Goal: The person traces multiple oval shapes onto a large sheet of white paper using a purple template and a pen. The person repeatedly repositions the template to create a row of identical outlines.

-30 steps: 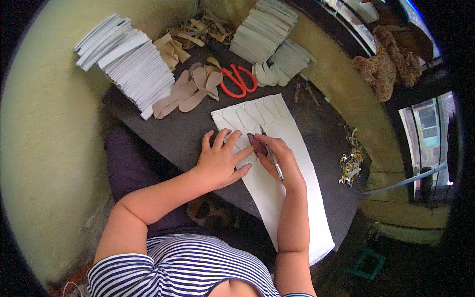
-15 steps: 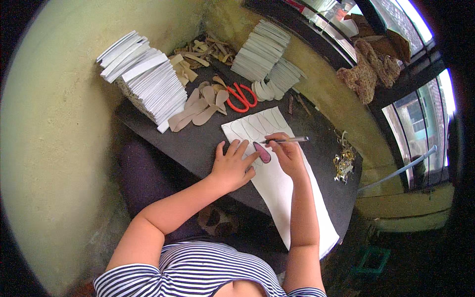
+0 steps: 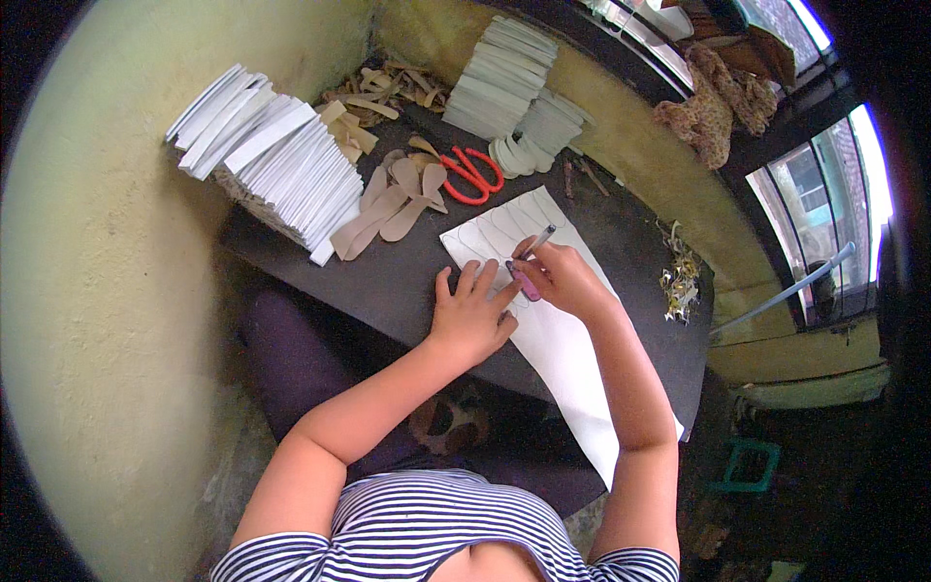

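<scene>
- At the far left I am seeing 1 stack of white strips leaning across the dark table.
- Right of it, tan cut pieces are lying overlapped, and red-handled scissors are resting just beside them.
- My left hand is spreading its fingers wide, palm down on the near-left edge of the sheet; it is gripping nothing, and its index fingertip is meeting the purple piece's near-left edge.
- Farther back, a grey-white stack is standing by the wall.
- The purple piece is lying on the sheet between my 2 hands. I am judging it light, thin and fairly stiff, likely to skid if nudged; I am favouring fingertip pressure from above, clear of its rim.
- The pen is tilting up through the right fingers; I am taking it as light, rigid and smooth, best pinched low on the barrel. Its point is too small and covered for me to tell whether it is touching.
- My right hand is curling closed around that pen, beside the purple piece.
- The white sheet is running from the far loops toward the near right; I am expecting it to be flexible and easily creased, so I am choosing flat holds near its edges.
- At the far right, shiny scraps are lying heaped.
</scene>
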The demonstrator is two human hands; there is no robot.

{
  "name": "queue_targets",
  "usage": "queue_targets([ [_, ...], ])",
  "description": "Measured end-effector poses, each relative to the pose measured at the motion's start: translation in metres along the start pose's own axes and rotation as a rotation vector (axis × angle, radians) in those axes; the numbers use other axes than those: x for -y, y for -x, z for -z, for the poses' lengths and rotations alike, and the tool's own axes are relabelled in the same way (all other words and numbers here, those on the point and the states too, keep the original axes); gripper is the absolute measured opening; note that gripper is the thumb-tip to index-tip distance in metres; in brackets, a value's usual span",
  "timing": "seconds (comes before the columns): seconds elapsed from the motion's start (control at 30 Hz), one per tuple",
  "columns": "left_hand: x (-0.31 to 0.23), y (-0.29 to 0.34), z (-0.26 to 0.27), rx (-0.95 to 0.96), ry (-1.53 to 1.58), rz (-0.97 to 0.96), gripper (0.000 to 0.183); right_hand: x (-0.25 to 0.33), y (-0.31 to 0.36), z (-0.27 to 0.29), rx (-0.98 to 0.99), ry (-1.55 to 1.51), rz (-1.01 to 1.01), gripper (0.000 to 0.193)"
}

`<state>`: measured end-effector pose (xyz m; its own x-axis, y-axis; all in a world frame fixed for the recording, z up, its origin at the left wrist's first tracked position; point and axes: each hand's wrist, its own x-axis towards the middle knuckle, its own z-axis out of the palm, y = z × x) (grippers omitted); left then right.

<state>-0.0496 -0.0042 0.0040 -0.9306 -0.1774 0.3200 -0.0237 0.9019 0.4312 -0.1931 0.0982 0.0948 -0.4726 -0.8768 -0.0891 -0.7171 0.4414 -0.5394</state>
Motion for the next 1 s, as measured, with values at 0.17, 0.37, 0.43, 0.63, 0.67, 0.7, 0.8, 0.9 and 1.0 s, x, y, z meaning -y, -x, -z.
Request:
queue_targets([
  [0.17,0.0018,-0.0002,-0.0016,0.046,0.001,-0.001,0.052,0.001,-0.0031,-0.003,-0.014,0.082,0.088,0.012],
  [0.37,0.0009,-0.0007,-0.0006,0.054,0.002,0.004,0.051,0.0003,-0.0039,-0.0056,-0.019,0.168,0.158,0.01],
  [0.43,0.0021,0.0001,-0.0021,0.044,-0.003,0.0,0.051,-0.0004,-0.0027,-0.0053,-0.019,0.161,0.178,0.01],
  [0.63,0.0007,-0.0014,0.0001,0.071,-0.029,0.005,0.052,-0.0052,-0.0007,-0.0057,-0.003,0.134,0.221,0.011],
  [0.67,0.0004,-0.0015,-0.0005,0.062,-0.025,0.006,0.052,-0.0044,-0.0007,-0.0047,0.001,0.146,0.211,0.011],
  [0.7,0.0007,-0.0011,-0.0008,0.055,-0.022,0.007,0.052,-0.0014,-0.0011,-0.0033,0.005,0.156,0.201,0.011],
  [0.8,-0.0001,-0.0007,-0.0001,0.021,0.007,0.008,0.052,-0.0054,0.0008,-0.0023,0.026,0.152,0.19,0.012],
  [0.9,-0.0006,-0.0006,0.0005,0.022,0.012,0.009,0.053,-0.0065,0.0007,-0.003,0.004,0.124,0.206,0.013],
  [1.0,0.0,-0.0003,0.0002,0.031,0.013,0.014,0.054,-0.0025,-0.0019,-0.0037,-0.008,0.131,0.183,0.014],
])
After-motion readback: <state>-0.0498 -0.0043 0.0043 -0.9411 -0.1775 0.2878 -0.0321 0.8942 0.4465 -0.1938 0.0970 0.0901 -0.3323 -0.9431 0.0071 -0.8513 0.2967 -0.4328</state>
